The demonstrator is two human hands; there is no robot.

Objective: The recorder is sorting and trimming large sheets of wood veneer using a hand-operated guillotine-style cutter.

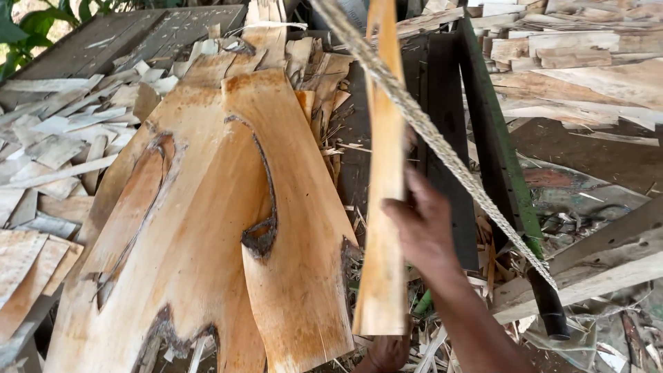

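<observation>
The right hand (421, 224) was raised in the middle of the view, its fingers closed round the right edge of a narrow veneer strip (384, 173). The strip stood nearly upright, running from the top of the picture down past the hand to a squared lower end that hung free below the wrist; most of its length lay to the left of the palm and above it. Only the back of the hand and the forearm showed, so the fingertips on the far face of the strip were hidden.

At the bottom edge, just below the strip's lower end, part of what seemed to be the left hand (387, 354) showed among wood scraps; whether it was spread or closed could not be told.

A frayed rope (442, 148) slanted across from the top centre to the lower right, passing just beside the right hand. Left of the strip lay large veneer sheets (207, 228) with dark bark-edged holes, overlapping one another. Behind the hand stood a dark frame with a green edge (494, 138). Pale offcuts (62, 145) were heaped at the far left.
</observation>
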